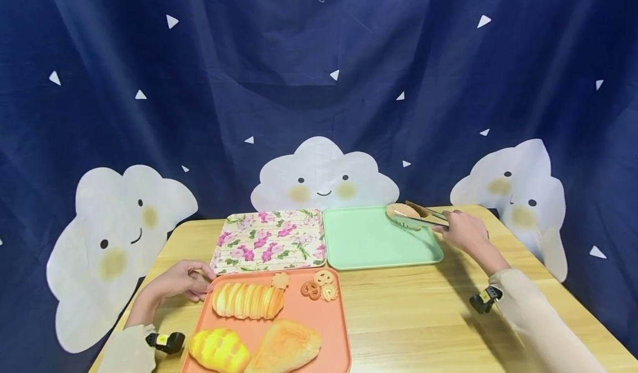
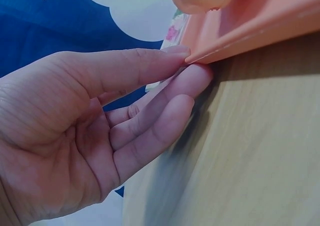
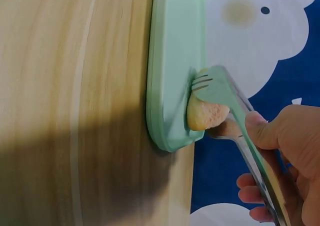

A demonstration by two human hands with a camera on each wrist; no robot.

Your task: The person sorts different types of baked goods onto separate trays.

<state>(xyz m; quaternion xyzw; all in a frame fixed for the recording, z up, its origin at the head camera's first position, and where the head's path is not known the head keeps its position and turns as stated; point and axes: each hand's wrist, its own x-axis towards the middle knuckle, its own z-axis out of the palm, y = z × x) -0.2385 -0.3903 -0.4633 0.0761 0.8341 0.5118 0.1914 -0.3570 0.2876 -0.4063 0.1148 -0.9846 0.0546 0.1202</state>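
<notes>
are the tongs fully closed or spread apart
Spread apart: the right wrist view shows the tongs with bread between their two separated ends.

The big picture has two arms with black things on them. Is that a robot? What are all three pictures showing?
No, those are a person's arms! The big picture comes from a camera worn on the head, looking forward and down. Each wrist wears a small black camera that takes its own close-up.

On the wooden table lie a flowered tray, a green tray and an orange tray with three big breads and four cookies.

The left hand pinches the orange tray's corner. The right hand holds tongs, and a small bread is between their ends, by the green tray's back right corner.
</notes>
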